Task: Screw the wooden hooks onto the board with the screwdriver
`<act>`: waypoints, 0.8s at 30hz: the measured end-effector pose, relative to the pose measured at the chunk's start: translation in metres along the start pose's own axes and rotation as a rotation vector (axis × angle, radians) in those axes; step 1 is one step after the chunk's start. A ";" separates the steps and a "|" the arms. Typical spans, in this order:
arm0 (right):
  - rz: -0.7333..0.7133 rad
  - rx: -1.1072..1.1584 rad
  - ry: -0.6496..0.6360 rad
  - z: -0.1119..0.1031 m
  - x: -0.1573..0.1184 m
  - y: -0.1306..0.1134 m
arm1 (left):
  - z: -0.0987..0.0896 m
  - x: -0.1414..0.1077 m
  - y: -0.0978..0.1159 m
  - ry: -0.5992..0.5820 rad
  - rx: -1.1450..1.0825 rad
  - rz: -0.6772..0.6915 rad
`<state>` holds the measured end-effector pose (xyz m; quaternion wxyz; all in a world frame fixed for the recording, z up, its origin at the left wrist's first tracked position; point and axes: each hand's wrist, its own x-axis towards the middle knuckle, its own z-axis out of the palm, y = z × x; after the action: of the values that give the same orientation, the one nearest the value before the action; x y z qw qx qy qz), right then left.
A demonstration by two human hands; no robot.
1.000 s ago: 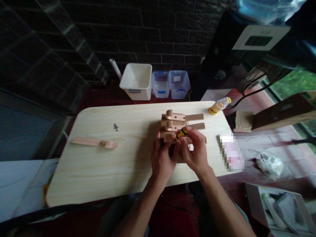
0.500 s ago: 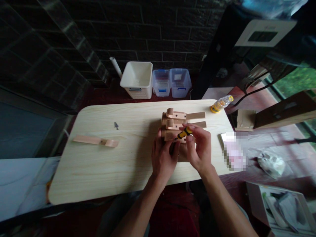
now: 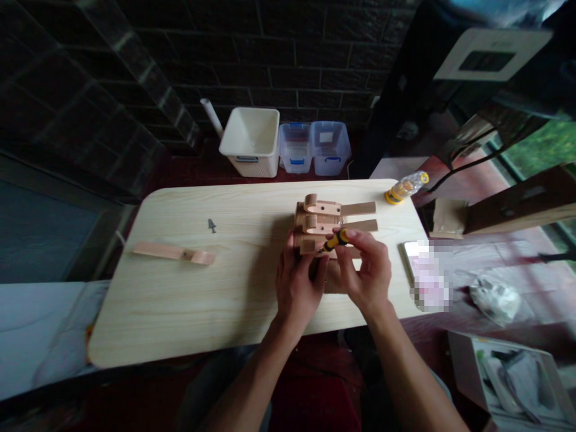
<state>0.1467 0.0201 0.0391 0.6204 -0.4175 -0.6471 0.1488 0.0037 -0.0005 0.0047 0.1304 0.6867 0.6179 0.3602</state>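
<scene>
And it's two hooked wooden strips, the far one (image 3: 324,207) and the middle one (image 3: 324,227), sitting on the wooden block (image 3: 335,281), dark spots in them that look like screw heads, so those two seem done! The nearest strip (image 3: 308,246) looks unfinished, the screwdriver's (image 3: 336,240) tip right down at it! The right hand (image 3: 366,270) has its grip pinching the yellow-and-black handle, strip just beyond the fingertips; the left hand (image 3: 297,285) lies against the block, its hidden fingertips leaving its grip impossible to call! Well off left on the desk (image 3: 234,312), a loose strip (image 3: 173,253) lies unattached, screws (image 3: 212,225) near it
</scene>
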 end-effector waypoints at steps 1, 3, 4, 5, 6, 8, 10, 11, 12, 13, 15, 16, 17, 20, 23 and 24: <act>0.000 -0.005 -0.005 -0.001 0.001 0.000 | 0.000 0.000 0.000 0.003 -0.001 0.005; -0.001 -0.020 -0.031 -0.005 0.004 -0.003 | 0.001 0.000 -0.001 0.004 0.001 0.012; -0.004 -0.029 -0.055 -0.008 0.009 -0.006 | 0.001 0.000 -0.001 0.002 0.005 0.012; -0.008 -0.051 -0.081 -0.012 0.014 -0.010 | 0.002 0.000 -0.002 -0.002 0.009 0.010; -0.011 -0.068 -0.130 -0.016 0.022 -0.015 | 0.002 0.000 -0.003 -0.005 0.013 0.008; 0.003 -0.123 -0.241 -0.027 0.041 -0.028 | 0.003 0.000 -0.004 -0.014 0.013 0.010; 0.025 -0.190 -0.407 -0.038 0.060 -0.041 | 0.003 0.001 -0.004 -0.022 0.003 0.015; 0.043 -0.226 -0.482 -0.043 0.068 -0.046 | 0.003 0.001 -0.004 -0.026 -0.003 0.014; 0.063 -0.257 -0.544 -0.046 0.074 -0.051 | 0.003 0.001 -0.004 -0.025 -0.006 0.011; 0.062 -0.268 -0.585 -0.049 0.078 -0.055 | 0.003 0.002 -0.004 -0.024 -0.007 0.006; 0.058 -0.251 -0.609 -0.052 0.080 -0.058 | 0.003 0.002 -0.003 -0.020 -0.004 0.005; 0.065 -0.240 -0.600 -0.052 0.079 -0.059 | 0.003 0.002 -0.003 -0.019 -0.001 0.007; 0.076 -0.231 -0.588 -0.052 0.078 -0.059 | 0.003 0.002 -0.003 -0.017 0.001 0.012; 0.110 -0.216 -0.572 -0.053 0.074 -0.058 | 0.003 0.002 -0.004 -0.013 -0.003 0.025; 0.164 -0.228 -0.595 -0.055 0.074 -0.061 | 0.003 0.002 -0.004 -0.014 0.002 0.028; 0.184 -0.237 -0.603 -0.055 0.075 -0.063 | 0.003 0.002 -0.004 -0.017 0.008 0.027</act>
<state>0.1842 0.0182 0.1449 0.3322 -0.4805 -0.7738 0.2448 0.0023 0.0027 0.0006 0.1279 0.6984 0.6090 0.3535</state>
